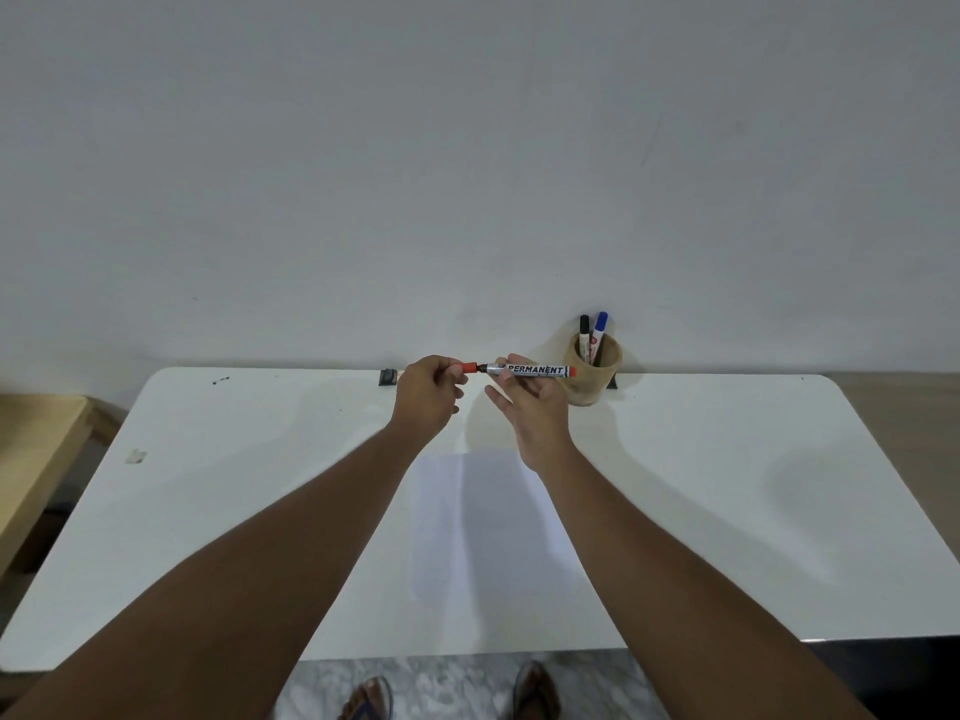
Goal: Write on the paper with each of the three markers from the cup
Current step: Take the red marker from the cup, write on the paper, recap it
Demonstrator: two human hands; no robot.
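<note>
Your right hand (530, 402) grips the barrel of a red permanent marker (535, 370), held level above the white bench (727, 511), while your left hand (428, 392) pinches its red cap (470, 366), just off the dark tip. The paper (493, 532) lies flat below your wrists. A black marker (584, 332) and a blue marker (600, 330) stand in the wooden cup (597, 374) by the wall.

Both forearms are bare, with no sleeves, watch or rings seen. Open sandals (535, 691) with dark straps are worn on both feet at the lower edge.
</note>
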